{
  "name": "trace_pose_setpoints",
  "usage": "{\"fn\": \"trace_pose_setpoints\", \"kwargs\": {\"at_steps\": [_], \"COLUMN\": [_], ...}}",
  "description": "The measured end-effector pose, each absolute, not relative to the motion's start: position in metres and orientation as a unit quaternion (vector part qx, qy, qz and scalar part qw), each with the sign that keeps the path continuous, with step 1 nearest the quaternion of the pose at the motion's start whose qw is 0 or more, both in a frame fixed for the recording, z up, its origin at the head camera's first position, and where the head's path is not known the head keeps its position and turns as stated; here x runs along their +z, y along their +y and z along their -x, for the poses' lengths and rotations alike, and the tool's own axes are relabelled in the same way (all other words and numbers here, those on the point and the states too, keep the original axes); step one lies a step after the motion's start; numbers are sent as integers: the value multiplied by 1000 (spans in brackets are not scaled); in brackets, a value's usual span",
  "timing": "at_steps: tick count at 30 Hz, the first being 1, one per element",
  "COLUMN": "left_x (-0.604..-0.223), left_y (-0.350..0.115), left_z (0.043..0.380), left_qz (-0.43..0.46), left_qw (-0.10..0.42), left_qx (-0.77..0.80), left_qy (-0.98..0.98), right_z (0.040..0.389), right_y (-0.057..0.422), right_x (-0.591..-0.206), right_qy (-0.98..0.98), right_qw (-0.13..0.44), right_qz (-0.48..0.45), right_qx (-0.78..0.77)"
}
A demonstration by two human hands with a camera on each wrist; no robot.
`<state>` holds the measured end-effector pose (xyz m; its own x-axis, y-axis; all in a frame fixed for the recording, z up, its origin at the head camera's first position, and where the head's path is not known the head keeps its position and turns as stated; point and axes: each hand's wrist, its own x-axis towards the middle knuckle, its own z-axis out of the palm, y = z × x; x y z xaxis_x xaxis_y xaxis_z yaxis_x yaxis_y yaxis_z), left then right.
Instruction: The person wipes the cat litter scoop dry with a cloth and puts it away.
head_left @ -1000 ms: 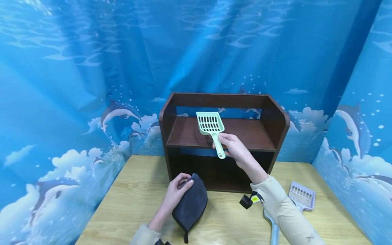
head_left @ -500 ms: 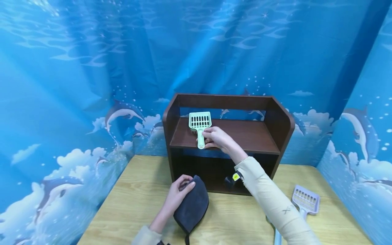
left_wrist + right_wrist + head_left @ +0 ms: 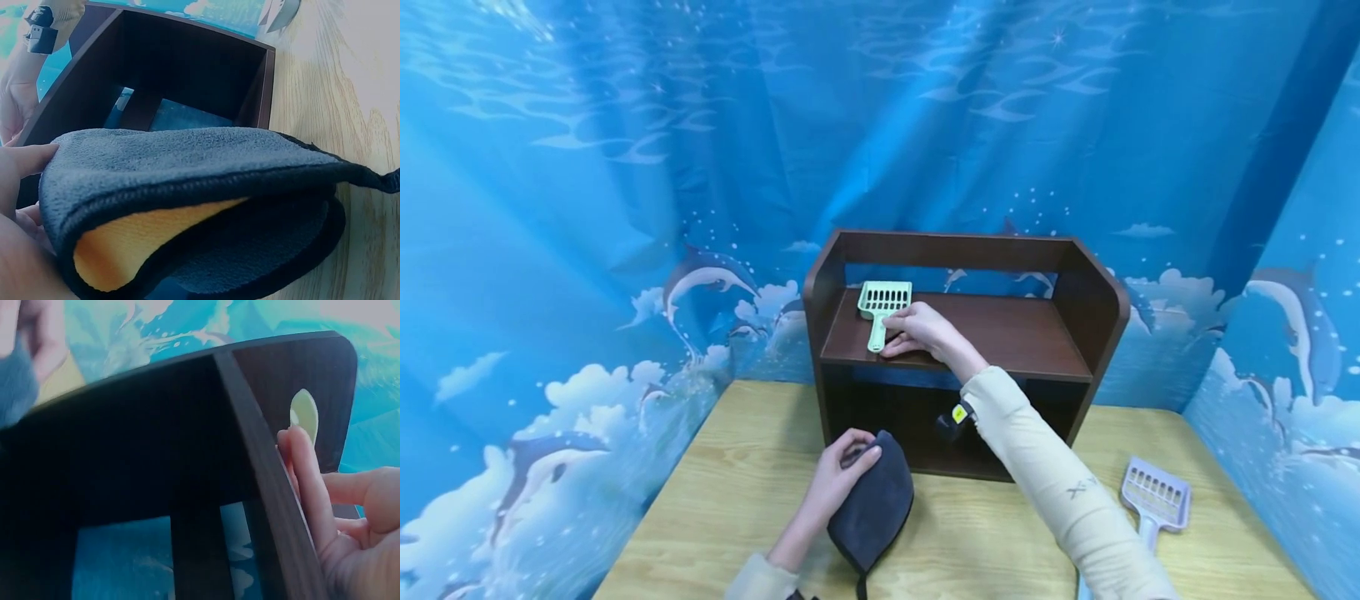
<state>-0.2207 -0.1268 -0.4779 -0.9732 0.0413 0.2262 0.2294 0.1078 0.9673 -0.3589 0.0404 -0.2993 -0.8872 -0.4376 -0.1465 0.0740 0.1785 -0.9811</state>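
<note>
A light green cat litter scoop (image 3: 877, 330) lies along the left part of the dark brown shelf's upper board (image 3: 992, 327). My right hand (image 3: 927, 330) pinches its handle from the right, fingers close over the board's front edge. Only the pale handle end (image 3: 305, 412) shows in the right wrist view. Lower down, in front of the shelf, my left hand (image 3: 837, 477) grips a folded cloth (image 3: 874, 504) by its upper left side. The left wrist view shows the cloth (image 3: 187, 156) as grey plush with black edging, a yellow inner side and a hanging loop.
A pale purple litter scoop (image 3: 1148, 525) lies on the wooden table (image 3: 722, 500) at the right. Beside it, a light blue handle (image 3: 1083, 587) is mostly hidden under my right sleeve (image 3: 1045, 458). Blue dolphin-print curtains (image 3: 625, 208) surround the table.
My right hand has carried the green scoop left and down onto the upper board. The left hand keeps its grip on the cloth, nearly still.
</note>
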Motion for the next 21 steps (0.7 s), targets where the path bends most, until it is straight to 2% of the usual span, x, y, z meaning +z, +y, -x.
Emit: {"fn": "trace_pose_setpoints", "kwargs": {"at_steps": [12,21], "left_x": [-475,-470], "left_y": [-120,-113], "left_z": [219,222], "left_qz": [103,99], "left_qw": [82,78], "left_qx": [-663,-667], "left_qy": [-737,-735], "right_z": [343,315], "right_y": [62,111], "right_x": [-298,-315], "right_qy": [785,735], "right_qw": [115,-19], "right_qz": [140,224], "right_qx": [-592,-640]}}
